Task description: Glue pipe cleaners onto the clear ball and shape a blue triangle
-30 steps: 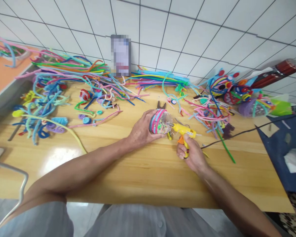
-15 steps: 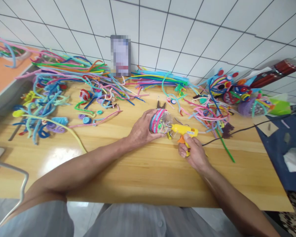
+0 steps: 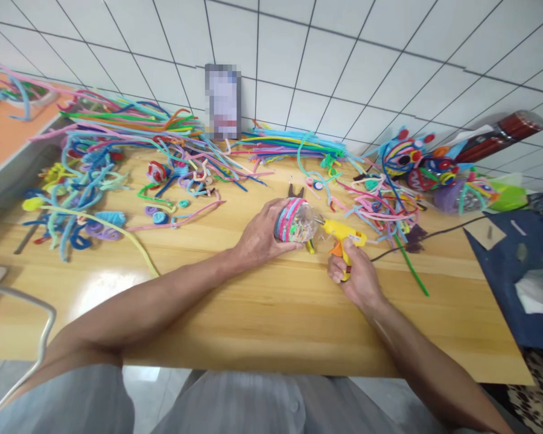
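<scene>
My left hand (image 3: 261, 234) is wrapped round a clear plastic ball-shaped piece (image 3: 304, 224), whose left part is banded with pink, blue and red pipe cleaners. Bits of colour show through its clear side. In my right hand (image 3: 357, 271) is a yellow hot glue gun (image 3: 344, 232) with an orange trigger; its metal nozzle points at the clear side, close to the surface. Whether the nozzle touches I cannot tell. Behind the ball lies a pair of pliers (image 3: 295, 191) with dark jaws, partly hidden by it.
Heaps of pipe cleaners (image 3: 90, 163) cover the table's left and back, with another tangle (image 3: 384, 202) at right. A phone (image 3: 223, 102) leans on the tiled wall. Finished colourful figures (image 3: 407, 158) stand at back right. The glue gun's black cord (image 3: 434, 232) runs off right.
The glue gun's nozzle has shifted up along the clear side, and the gun now tilts more, its rear lower. My left hand and the ball have barely moved.
</scene>
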Tool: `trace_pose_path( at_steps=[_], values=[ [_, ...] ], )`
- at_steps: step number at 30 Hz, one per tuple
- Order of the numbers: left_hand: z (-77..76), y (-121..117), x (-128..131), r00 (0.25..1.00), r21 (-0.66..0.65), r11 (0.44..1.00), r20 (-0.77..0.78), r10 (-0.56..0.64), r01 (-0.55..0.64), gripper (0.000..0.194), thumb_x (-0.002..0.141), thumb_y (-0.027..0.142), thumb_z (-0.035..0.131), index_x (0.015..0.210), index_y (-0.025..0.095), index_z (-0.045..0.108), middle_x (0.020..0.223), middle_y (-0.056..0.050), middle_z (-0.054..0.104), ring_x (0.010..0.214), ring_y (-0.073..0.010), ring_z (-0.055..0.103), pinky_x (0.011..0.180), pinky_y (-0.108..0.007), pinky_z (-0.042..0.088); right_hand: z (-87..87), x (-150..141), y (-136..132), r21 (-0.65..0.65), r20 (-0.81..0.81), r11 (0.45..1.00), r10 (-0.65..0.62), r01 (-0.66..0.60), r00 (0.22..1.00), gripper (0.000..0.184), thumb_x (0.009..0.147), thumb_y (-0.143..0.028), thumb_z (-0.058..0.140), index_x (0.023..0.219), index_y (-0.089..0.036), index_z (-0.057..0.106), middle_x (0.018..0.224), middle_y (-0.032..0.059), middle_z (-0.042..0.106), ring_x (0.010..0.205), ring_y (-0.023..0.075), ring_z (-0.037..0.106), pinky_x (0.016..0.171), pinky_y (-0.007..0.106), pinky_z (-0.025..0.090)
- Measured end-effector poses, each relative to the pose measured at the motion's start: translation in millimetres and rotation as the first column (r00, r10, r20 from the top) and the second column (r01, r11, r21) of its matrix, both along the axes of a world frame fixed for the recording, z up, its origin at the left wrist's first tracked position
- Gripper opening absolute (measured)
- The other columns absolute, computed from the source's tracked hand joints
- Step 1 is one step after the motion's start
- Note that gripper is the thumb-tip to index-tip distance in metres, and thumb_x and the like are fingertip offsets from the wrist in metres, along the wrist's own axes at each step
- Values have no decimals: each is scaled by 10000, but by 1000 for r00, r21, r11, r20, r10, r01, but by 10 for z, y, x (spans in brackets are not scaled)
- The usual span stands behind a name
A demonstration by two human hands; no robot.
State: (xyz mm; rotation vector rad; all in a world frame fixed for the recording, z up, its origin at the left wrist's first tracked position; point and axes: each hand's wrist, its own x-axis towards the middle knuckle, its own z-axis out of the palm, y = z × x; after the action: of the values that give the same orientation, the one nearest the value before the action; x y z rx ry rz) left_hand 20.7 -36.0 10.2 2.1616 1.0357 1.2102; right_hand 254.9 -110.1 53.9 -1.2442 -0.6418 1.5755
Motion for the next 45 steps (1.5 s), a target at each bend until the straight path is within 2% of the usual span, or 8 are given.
trace_pose_path(
  at_steps=[5, 10, 15, 19, 28, 34, 41, 45],
  values=[
    [6, 4, -6, 1000, 29, 1000, 12, -10, 10, 983, 785, 573, 875, 1561, 217, 386, 1505, -200, 573, 1430, -368, 560, 1202, -578, 489, 1, -39, -14, -8, 23, 1000, 16, -15, 1000, 612, 682, -634, 938, 693, -224, 483, 482, -96, 426, 370, 52, 404, 362, 180, 351],
    [7, 12, 4, 1000, -2, 1000, 20, -15, 15, 994, 750, 544, 907, 1552, 235, 407, 1504, -187, 571, 1436, -368, 557, 1209, -574, 485, 1, -37, -8, 14, 31, 1000, -18, 18, 999, 621, 663, -642, 944, 722, -232, 481, 482, -109, 421, 368, 48, 400, 370, 174, 364],
    [8, 10, 14, 1000, 5, 1000, 19, -4, 4, 995, 758, 552, 901, 1556, 237, 397, 1516, -192, 554, 1439, -372, 558, 1207, -565, 496, 12, -40, -17, -4, 57, 999, 32, -32, 998, 620, 684, -652, 928, 723, -235, 472, 488, -106, 416, 377, 52, 400, 366, 172, 359],
    [12, 14, 15, 1000, 2, 1000, 13, -12, 12, 1010, 747, 565, 906, 1556, 234, 401, 1505, -194, 563, 1429, -378, 567, 1200, -578, 498, 17, -24, 4, 22, 69, 1000, 8, -9, 998, 617, 685, -649, 929, 716, -232, 475, 489, -108, 423, 374, 49, 404, 375, 177, 364],
    [-10, 20, -2, 999, 29, 999, -6, -34, 34, 1018, 751, 520, 915, 1573, 257, 375, 1524, -199, 550, 1438, -379, 554, 1190, -588, 497, -54, 26, -25, 89, 219, 996, 3, -23, 976, 670, 690, -687, 910, 604, -212, 445, 470, -83, 442, 370, 51, 431, 377, 193, 330],
    [-7, 15, -6, 999, 43, 998, -15, -36, 37, 997, 764, 515, 905, 1568, 259, 373, 1533, -194, 547, 1443, -370, 550, 1206, -581, 479, 13, 59, 6, 124, 160, 992, -30, 10, 987, 659, 702, -647, 923, 619, -217, 431, 468, -94, 413, 385, 56, 439, 390, 187, 345],
    [24, 11, 7, 1000, 59, 998, -30, -7, 9, 1014, 720, 494, 927, 1543, 237, 392, 1509, -188, 578, 1424, -370, 564, 1191, -557, 482, 2, 76, 4, 88, 200, 996, 13, -31, 980, 712, 677, -641, 940, 618, -217, 371, 473, -97, 400, 383, 53, 419, 378, 179, 336],
    [75, -14, 14, 997, 78, 995, -39, 62, -58, 1044, 683, 511, 919, 1526, 199, 388, 1476, -192, 603, 1367, -388, 602, 1163, -558, 480, 68, 139, 50, 125, 195, 991, 26, -51, 980, 649, 697, -613, 938, 631, -220, 426, 481, -95, 394, 390, 54, 396, 383, 186, 351]
  ],
)
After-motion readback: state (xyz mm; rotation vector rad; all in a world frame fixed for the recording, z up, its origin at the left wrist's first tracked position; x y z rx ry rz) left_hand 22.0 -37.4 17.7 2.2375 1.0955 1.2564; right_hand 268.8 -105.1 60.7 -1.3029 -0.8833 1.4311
